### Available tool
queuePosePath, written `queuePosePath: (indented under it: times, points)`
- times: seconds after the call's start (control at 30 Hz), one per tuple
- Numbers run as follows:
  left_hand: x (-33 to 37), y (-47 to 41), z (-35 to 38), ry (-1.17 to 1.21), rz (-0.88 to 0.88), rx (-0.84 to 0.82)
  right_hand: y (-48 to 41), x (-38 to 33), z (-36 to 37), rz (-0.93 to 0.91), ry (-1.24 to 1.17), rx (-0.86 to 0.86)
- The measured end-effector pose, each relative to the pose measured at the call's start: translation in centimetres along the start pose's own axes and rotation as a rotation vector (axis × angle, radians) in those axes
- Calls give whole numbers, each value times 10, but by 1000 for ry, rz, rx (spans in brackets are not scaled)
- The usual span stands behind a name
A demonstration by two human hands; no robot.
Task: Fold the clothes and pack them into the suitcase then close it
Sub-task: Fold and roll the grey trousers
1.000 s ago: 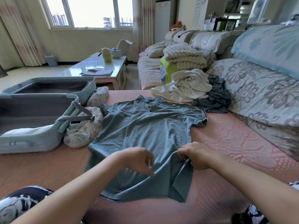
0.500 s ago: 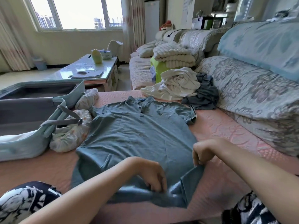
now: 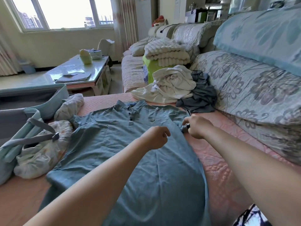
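Observation:
A blue-grey polo shirt [image 3: 114, 152] lies spread face up on the pink sofa cover [image 3: 219, 168], collar away from me. My right hand [image 3: 197, 127] pinches the shirt's right sleeve at its edge. Over the shirt's chest my left hand [image 3: 156, 136] hovers with fingers loosely curled, holding nothing. The open light-blue suitcase [image 3: 19, 128] sits at the left, straps hanging over its wall. A white garment [image 3: 171, 85] and a dark grey garment [image 3: 202, 95] lie crumpled beyond the shirt.
Two plastic-wrapped bundles [image 3: 40, 152] lie between the suitcase and the shirt. Floral sofa cushions [image 3: 252, 88] line the right side. A folded white blanket on a green box [image 3: 164, 53] sits farther along the sofa. A glass coffee table [image 3: 78, 70] stands behind the suitcase.
Both hands left the shirt's hem and moved up toward the collar end. My right hand now pinches the right sleeve; my left hand let go of the fabric. The hem lies flat.

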State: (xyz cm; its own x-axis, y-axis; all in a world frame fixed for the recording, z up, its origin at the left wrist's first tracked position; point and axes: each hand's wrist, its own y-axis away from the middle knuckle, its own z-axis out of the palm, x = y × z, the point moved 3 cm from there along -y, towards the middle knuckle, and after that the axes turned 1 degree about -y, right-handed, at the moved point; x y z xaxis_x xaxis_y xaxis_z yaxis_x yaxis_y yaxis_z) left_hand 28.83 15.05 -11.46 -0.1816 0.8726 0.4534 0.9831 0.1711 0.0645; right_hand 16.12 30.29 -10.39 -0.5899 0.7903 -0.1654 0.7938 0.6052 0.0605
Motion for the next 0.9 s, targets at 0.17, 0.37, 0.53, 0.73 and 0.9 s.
queuePosePath:
  times: [0.17, 0.37, 0.53, 0.73, 0.9]
  points:
    - [-4, -43, 30, -195, -68, -64, -35, 8, 27, -167, 204, -37]
    - [-7, -56, 48, -181, 27, 80, -46, 24, 18, -158, 533, 67]
    - [-16, -44, 60, -322, 17, -61, -37, 36, 22, -81, 687, -39]
    - [-19, -7, 53, -262, 52, -46, 1, -14, 22, -213, 495, 30]
    - [-18, 47, 57, -249, 195, 131, 50, -20, 33, -186, 287, -208]
